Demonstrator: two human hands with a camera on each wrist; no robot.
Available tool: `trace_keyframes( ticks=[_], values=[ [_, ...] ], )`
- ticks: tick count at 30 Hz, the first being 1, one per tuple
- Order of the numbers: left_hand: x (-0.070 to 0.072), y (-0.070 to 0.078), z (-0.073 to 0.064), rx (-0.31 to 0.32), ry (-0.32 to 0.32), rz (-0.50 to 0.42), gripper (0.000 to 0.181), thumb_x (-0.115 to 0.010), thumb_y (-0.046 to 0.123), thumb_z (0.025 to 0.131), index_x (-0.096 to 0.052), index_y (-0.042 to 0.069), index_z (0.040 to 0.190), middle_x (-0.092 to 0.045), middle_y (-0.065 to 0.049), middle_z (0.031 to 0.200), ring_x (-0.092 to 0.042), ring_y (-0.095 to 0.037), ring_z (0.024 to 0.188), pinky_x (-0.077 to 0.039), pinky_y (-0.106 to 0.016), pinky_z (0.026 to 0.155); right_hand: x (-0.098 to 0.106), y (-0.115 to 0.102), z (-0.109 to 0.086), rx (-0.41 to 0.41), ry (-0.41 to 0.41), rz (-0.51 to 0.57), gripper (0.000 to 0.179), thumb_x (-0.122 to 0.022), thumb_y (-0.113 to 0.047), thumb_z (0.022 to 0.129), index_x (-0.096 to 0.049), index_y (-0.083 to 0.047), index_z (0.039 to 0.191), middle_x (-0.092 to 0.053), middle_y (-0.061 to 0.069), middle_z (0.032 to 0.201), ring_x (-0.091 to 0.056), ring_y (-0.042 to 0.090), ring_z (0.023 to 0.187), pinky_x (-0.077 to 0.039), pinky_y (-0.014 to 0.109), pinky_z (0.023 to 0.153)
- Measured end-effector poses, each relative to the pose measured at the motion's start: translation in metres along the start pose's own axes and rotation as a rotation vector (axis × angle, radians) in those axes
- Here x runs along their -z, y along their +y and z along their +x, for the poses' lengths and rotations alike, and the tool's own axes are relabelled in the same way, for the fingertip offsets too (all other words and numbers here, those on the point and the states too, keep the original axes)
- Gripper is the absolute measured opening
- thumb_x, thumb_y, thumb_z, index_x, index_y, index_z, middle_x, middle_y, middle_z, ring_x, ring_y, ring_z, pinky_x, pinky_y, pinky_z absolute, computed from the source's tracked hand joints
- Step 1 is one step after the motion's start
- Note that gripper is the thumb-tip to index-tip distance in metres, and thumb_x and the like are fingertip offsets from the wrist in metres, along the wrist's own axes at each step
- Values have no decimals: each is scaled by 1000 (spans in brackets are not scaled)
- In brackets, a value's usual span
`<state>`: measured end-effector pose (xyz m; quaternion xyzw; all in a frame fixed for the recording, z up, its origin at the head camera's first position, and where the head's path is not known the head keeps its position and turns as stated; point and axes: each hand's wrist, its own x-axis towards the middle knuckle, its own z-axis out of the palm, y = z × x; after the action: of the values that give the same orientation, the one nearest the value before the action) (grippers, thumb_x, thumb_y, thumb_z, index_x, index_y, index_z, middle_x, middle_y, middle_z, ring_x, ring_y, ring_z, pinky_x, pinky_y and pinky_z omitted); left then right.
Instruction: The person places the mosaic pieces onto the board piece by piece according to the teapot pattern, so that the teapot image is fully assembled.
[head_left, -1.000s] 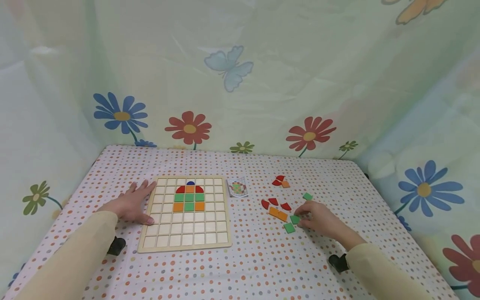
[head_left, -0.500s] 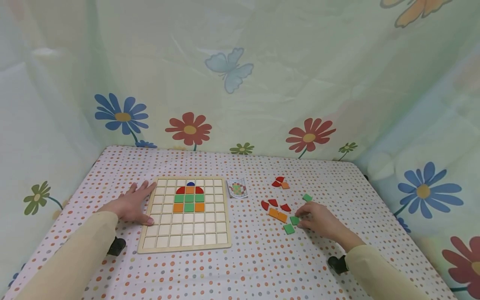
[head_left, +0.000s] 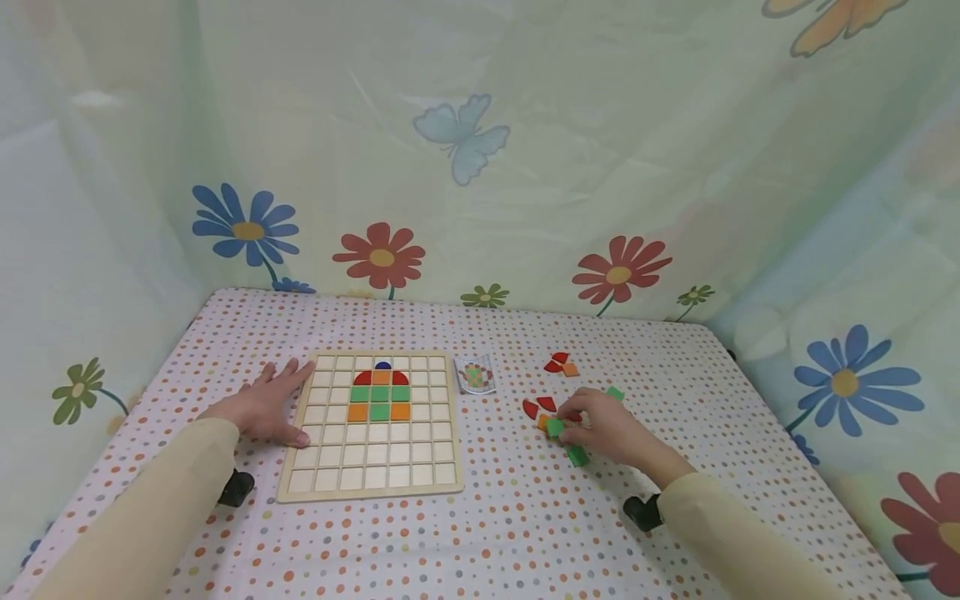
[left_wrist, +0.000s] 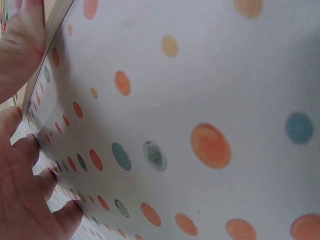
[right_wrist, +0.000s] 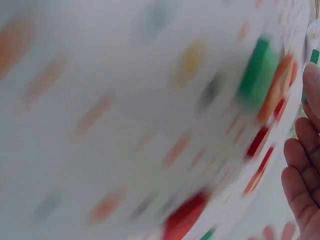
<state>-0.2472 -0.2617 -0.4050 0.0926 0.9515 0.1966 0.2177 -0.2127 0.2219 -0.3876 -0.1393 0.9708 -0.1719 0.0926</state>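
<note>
My right hand pinches a green square tile between thumb and fingers, lifted over the loose pieces. In the right wrist view the edge of that tile shows behind the thumb. Beneath it an orange tile is partly covered, and a second green tile lies just in front. My left hand rests with spread fingers along the left edge of a wooden grid board, its thumb on the rim. Set in the board's upper cells are red, orange, green and blue pieces.
A small picture card lies right of the board. Two red pieces lie near my right hand, with more red pieces and an orange one farther back. Another green piece sits behind the hand. A flowered curtain borders the dotted table.
My right hand has picked up the green tile that lay at its fingertips and moved left with it, over the orange tiles. The left hand stays at the board's edge.
</note>
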Motion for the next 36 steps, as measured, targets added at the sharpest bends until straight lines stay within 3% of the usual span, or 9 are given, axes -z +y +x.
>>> trace_keyframes(
  ticks=[7, 17, 29, 36],
  values=[
    [0, 0, 0, 2, -2, -15, 121, -91, 30, 75, -14, -2, 162, -2, -34, 166, 6, -62, 150, -6, -77, 119, -16, -46, 29, 93, -32, 37, 16, -81, -16, 88, -75, -11, 102, -66, 0, 99, -58, 15, 90, -52, 32, 79],
    [0, 1, 0, 22, -15, -30, 121, -91, 30, 76, -12, 1, 163, 0, -31, 167, 8, -60, 151, -4, -77, 119, -36, -104, 57, 234, -61, 76, 17, -83, -15, 86, -76, -10, 101, -68, 1, 103, -62, 17, 100, -55, 37, 89],
    [0, 1, 2, 20, -9, -19, 121, -91, 29, 75, -13, 0, 163, -1, -32, 167, 7, -60, 150, -5, -76, 120, -52, -143, 75, 333, -75, 9, 20, -83, -20, 87, -78, -7, 101, -71, 3, 101, -61, 18, 98, -53, 31, 87],
    [0, 2, 1, 23, -7, -13, 121, -91, 30, 75, -13, 0, 163, -2, -32, 167, 7, -60, 151, -6, -76, 120, -59, -157, 82, 325, -91, -90, 22, -84, -26, 86, -78, -11, 100, -69, -2, 99, -59, 13, 95, -55, 23, 83]
  ],
)
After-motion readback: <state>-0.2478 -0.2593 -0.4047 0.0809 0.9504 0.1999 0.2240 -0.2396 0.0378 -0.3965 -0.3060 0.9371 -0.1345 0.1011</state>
